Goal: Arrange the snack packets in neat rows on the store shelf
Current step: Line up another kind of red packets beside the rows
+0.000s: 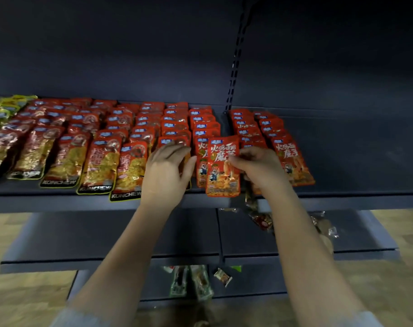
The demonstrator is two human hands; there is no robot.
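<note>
Upright, red packet (222,169) in right hand (259,168), long axis front-to-back.

Glossy plastic packets (223,169), matt shelf (356,147)

Both forearms are stretched forward and upward from the bottom edge of the view, bare from pale cuffs at the elbows. The left hand (166,172) is held palm down, back toward the camera, its fingers spread and only lightly bent, the thumb angled out to the right. The right hand (259,167) is turned with its knuckles up and its fingers curled inward toward the left; a pinching grip is formed by thumb and fingertips. The two hands are kept level, apart by a narrow gap.
</note>
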